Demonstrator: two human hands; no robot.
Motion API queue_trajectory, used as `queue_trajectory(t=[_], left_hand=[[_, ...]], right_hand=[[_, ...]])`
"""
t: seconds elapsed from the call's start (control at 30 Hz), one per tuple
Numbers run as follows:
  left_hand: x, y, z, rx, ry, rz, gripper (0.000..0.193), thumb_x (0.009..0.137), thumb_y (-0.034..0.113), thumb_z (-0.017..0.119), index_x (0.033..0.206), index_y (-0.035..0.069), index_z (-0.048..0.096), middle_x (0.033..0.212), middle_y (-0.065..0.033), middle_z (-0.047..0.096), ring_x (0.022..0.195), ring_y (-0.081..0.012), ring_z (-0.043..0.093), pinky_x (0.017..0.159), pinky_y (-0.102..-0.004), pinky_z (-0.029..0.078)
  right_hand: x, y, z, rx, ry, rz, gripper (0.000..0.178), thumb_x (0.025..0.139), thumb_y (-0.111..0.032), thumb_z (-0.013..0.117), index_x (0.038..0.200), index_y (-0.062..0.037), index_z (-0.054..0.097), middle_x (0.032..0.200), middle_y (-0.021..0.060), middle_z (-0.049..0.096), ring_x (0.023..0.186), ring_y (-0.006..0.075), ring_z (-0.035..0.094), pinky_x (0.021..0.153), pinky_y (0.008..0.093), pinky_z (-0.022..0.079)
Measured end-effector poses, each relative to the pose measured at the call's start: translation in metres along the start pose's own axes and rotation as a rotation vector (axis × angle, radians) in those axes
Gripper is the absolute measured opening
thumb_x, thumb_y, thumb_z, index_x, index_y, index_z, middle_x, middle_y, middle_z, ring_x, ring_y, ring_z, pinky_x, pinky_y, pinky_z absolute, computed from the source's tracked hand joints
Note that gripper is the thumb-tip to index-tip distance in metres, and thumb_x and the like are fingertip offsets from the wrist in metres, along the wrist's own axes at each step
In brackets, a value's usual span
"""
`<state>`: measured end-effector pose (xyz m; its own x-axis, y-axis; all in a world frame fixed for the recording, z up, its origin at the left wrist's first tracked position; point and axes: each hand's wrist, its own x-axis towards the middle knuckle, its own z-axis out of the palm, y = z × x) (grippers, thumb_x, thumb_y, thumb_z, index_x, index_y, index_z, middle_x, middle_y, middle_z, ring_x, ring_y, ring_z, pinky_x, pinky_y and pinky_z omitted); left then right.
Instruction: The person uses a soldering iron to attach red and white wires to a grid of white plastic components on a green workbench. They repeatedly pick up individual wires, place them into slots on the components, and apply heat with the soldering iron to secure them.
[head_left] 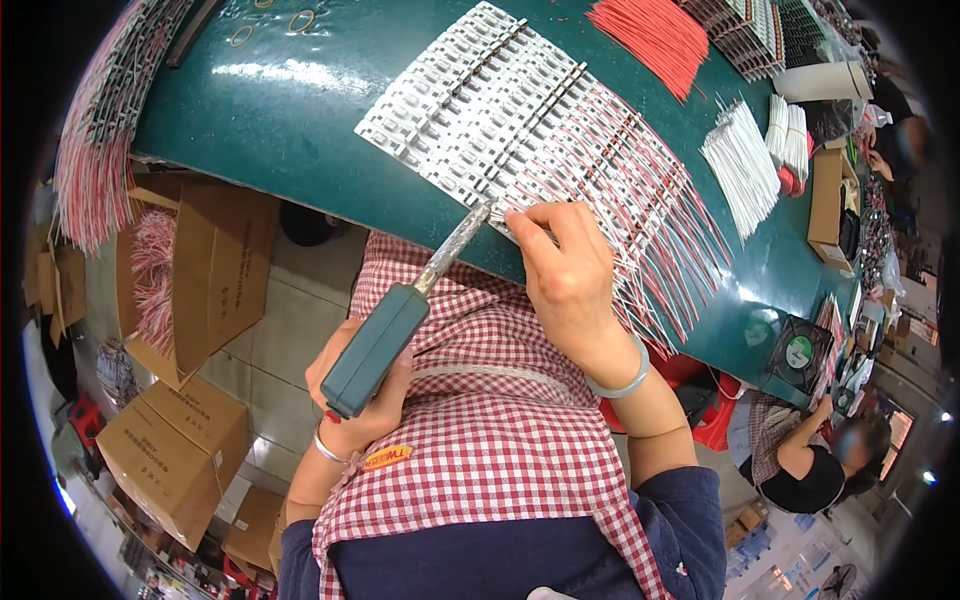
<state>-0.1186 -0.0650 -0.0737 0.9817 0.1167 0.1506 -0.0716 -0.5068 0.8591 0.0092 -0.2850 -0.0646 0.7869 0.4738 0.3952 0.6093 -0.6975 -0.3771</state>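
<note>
My left hand (365, 375) is wrapped round the dark green body of a soldering gun (375, 350). Its long silvery barrel slants up and to the right, with the tip against the near edge of a panel of small white and metal parts (470, 95). Beside that tip, my right hand (570, 260) is closed in a pinch at the panel's edge; what lies between finger and thumb is too small to make out. Thin red and white wires (680, 260) fan out from the panel's right part and hang over the table edge, partly behind my right hand.
On the green table (270, 110) lie a bundle of red wires (655, 40), white wires (745, 165) and a black fan (800, 347). Wired panels (105, 130) hang at the far left. Cardboard boxes (180, 450) stand below. Another person (815, 460) sits at the right.
</note>
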Motion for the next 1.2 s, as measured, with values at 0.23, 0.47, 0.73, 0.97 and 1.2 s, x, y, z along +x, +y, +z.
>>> queue_trajectory(t=[0.23, 0.47, 0.73, 0.97, 1.2], left_hand=[[-0.013, -0.007, -0.004, -0.02, -0.014, -0.088, 0.025, 0.076, 0.002, 0.077, 0.1, -0.005, 0.07, 0.095, -0.0185, 0.07, 0.076, -0.028, 0.071, 0.067, -0.0312, 0.056], [-0.012, -0.005, -0.007, -0.051, 0.001, -0.116, 0.025, 0.076, 0.001, 0.076, 0.1, -0.006, 0.07, 0.096, -0.0201, 0.07, 0.079, -0.0269, 0.071, 0.069, -0.0312, 0.056], [-0.005, 0.003, -0.005, -0.014, 0.007, -0.028, 0.023, 0.075, -0.002, 0.075, 0.096, -0.006, 0.069, 0.094, -0.0173, 0.07, 0.079, -0.0273, 0.071, 0.07, -0.0321, 0.056], [0.0, 0.006, -0.005, 0.032, -0.018, 0.002, 0.02, 0.073, -0.002, 0.074, 0.092, -0.005, 0.069, 0.091, -0.0168, 0.069, 0.077, -0.0277, 0.07, 0.069, -0.0324, 0.056], [0.002, 0.007, -0.004, 0.032, -0.005, -0.01, 0.019, 0.072, -0.002, 0.075, 0.09, -0.005, 0.069, 0.087, -0.0163, 0.068, 0.074, -0.0282, 0.069, 0.066, -0.033, 0.055]], right_hand=[[-0.001, 0.001, 0.003, 0.001, 0.026, 0.001, 0.03, 0.072, 0.005, 0.065, 0.102, 0.0034, 0.067, 0.092, 0.0112, 0.06, 0.084, 0.0277, 0.057, 0.067, 0.0363, 0.05], [-0.006, -0.001, 0.005, 0.028, 0.132, -0.007, 0.027, 0.073, 0.005, 0.066, 0.1, 0.0034, 0.068, 0.089, 0.0098, 0.061, 0.079, 0.0262, 0.056, 0.066, 0.0364, 0.047], [-0.01, -0.004, 0.011, 0.017, 0.105, 0.001, 0.028, 0.073, 0.005, 0.065, 0.101, 0.0037, 0.068, 0.09, 0.0098, 0.061, 0.08, 0.0259, 0.056, 0.067, 0.0365, 0.047], [-0.009, -0.006, 0.009, -0.005, 0.093, 0.006, 0.028, 0.073, 0.003, 0.065, 0.101, 0.0042, 0.068, 0.09, 0.0099, 0.061, 0.081, 0.0258, 0.056, 0.068, 0.0362, 0.047], [-0.009, -0.006, 0.01, -0.026, 0.079, 0.003, 0.028, 0.073, 0.002, 0.065, 0.1, 0.0042, 0.068, 0.09, 0.0099, 0.061, 0.081, 0.0258, 0.056, 0.068, 0.0364, 0.047]])
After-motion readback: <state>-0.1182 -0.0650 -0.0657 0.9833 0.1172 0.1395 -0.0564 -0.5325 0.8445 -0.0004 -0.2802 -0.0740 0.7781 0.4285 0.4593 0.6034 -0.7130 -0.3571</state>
